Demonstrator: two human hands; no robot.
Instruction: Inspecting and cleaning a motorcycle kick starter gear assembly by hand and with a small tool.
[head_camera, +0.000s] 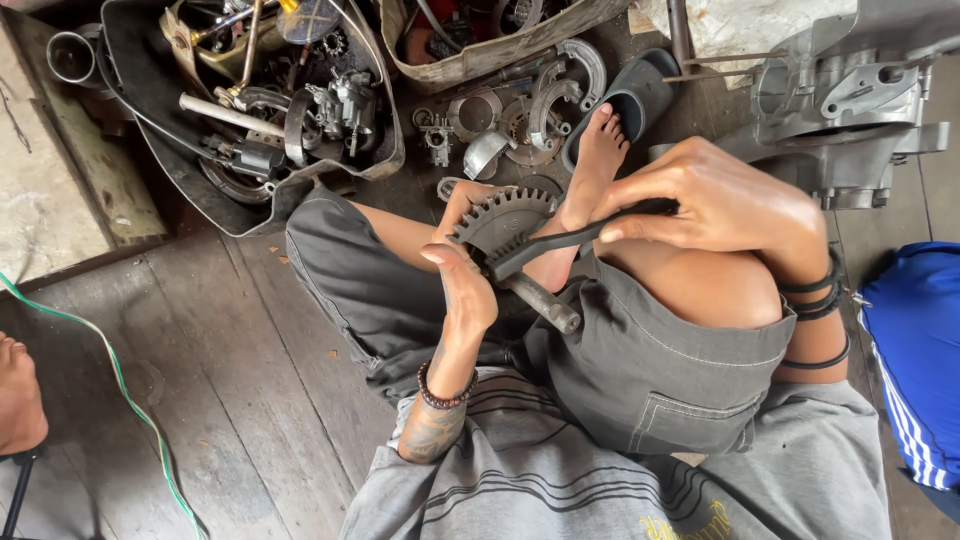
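Left hand (462, 285) grips a toothed gear (500, 222) on its shaft; right hand (715, 200) clasps what looks like a black brush (560, 243) against it.

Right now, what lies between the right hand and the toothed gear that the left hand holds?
In the head view, only the black brush spans from the right hand to the gear in the left hand.

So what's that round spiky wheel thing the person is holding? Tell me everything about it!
It is a metal gear, grey and grimy, with blocky teeth around its curved rim. A thick shaft sticks out of it, pointing down to the right with a blunt round end. The left hand grips it from below, above the person's lap, and its rim looks to rest against the bare leg behind it. The right hand presses a dark brush against it.
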